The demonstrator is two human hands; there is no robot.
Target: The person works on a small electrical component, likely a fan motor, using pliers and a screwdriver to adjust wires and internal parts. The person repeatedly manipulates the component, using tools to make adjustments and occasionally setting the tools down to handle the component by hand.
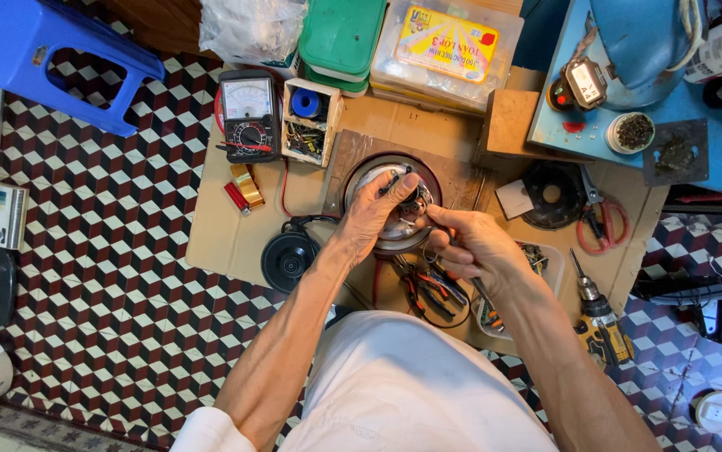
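A round metal motor-like part (393, 236) lies on a cardboard sheet (219, 226) spread over the tiled floor. My left hand (375, 211) rests on top of it, fingers pinching a small dark piece near its centre. My right hand (474, 244) comes in from the right and grips a thin tool whose tip meets the same spot; its orange-and-black handle (489, 314) sticks out below my palm. What lies under my fingers is hidden.
An analogue multimeter (249, 115), a small box of parts (311, 123), a black round cover (290, 259), pliers (428, 289), red-handled scissors (602, 222), a yellow cordless drill (599, 322), plastic boxes (445, 50) and a blue stool (76, 63) lie around.
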